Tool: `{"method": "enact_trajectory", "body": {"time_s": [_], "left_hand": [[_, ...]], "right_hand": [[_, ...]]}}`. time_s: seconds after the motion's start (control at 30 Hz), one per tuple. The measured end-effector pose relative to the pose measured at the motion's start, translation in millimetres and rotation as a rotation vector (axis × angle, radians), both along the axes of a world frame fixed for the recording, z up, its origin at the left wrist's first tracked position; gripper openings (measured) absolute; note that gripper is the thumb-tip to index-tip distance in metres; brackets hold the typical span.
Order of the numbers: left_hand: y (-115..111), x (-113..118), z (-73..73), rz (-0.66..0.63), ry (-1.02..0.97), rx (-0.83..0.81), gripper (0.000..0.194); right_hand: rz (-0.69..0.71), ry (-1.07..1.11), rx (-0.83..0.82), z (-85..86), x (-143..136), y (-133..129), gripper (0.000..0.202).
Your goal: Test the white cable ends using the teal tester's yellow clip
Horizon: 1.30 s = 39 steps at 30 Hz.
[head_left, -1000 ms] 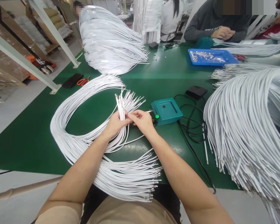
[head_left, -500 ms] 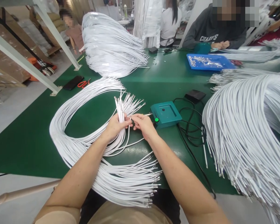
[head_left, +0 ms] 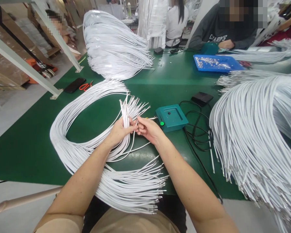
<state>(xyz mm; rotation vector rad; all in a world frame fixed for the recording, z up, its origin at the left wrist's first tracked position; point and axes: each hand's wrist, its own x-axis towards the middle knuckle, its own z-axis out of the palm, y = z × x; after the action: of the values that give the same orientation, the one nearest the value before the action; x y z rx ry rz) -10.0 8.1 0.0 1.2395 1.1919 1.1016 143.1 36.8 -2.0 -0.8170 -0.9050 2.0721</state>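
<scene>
My left hand is closed around a bundle of white wires, their metal-tipped ends standing up above the fist. One single white wire curves up from below to the fingertips of both hands. My right hand meets the left one there, its fingers curled in a pinch at that wire's end; the fingertips partly hide it. Behind the hands, more wire ends fan out on the green table. Just right of my right hand sits a teal box-shaped device with a lit green button and a thin metal tip pointing left.
A long loop of white wires lies left, its near ends close to my body. Large wire bundles stand at the back and right. Black cables, a blue tray, orange-handled pliers and co-workers are around.
My right hand has turned slightly, its fingers curling more at the single wire's end. The left hand keeps its hold on the bundle. A person at back left has shifted.
</scene>
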Motion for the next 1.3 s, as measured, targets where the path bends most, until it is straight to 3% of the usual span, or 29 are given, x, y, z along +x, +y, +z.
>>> {"method": "enact_trajectory", "body": {"time_s": [0.17, 0.37, 0.53, 0.6, 0.73, 0.83, 0.93, 1.03, 1.13, 1.3], "left_hand": [[1.3, -3.8, -5.5, 0.024, -0.029, 0.005, 0.035], [1.9, -3.0, -5.6, 0.056, -0.048, 0.010, 0.043], [3.0, -3.1, -4.7, -0.023, -0.152, -0.077, 0.050], [3.7, -3.9, -5.6, -0.034, -0.194, -0.127, 0.050], [4.8, -4.6, -6.4, -0.039, -0.249, -0.181, 0.047], [5.6, -4.7, -6.0, -0.018, -0.262, -0.209, 0.045], [7.0, -5.1, -6.9, 0.011, -0.253, -0.221, 0.048], [9.1, -5.0, -9.8, 0.036, -0.219, -0.194, 0.054], [10.8, -3.6, -12.6, 0.056, -0.153, -0.154, 0.056], [11.9, -0.3, -13.8, 0.074, -0.027, -0.098, 0.051]], "right_hand": [[-0.065, -0.005, 0.035, 4.5, -1.9, -3.6, 0.037], [-0.303, -0.294, 0.267, 5.2, -9.8, -6.7, 0.020], [-0.316, -0.513, 0.440, -3.3, -7.8, -4.2, 0.017], [-0.324, -0.673, 0.580, -3.1, -6.2, -5.9, 0.017], [-0.335, -1.065, 1.038, 2.0, -3.1, -12.4, 0.023], [-0.223, -1.203, 1.357, 5.2, -0.1, -13.9, 0.029], [-0.109, -1.270, 1.535, 8.6, 4.2, -10.6, 0.030], [-0.146, -1.381, 1.557, 12.6, 10.5, -3.9, 0.027], [-0.237, -1.514, 1.480, 13.6, 19.1, 4.4, 0.021], [-0.076, -1.594, 1.423, 10.9, 29.8, 12.6, 0.021]]}}
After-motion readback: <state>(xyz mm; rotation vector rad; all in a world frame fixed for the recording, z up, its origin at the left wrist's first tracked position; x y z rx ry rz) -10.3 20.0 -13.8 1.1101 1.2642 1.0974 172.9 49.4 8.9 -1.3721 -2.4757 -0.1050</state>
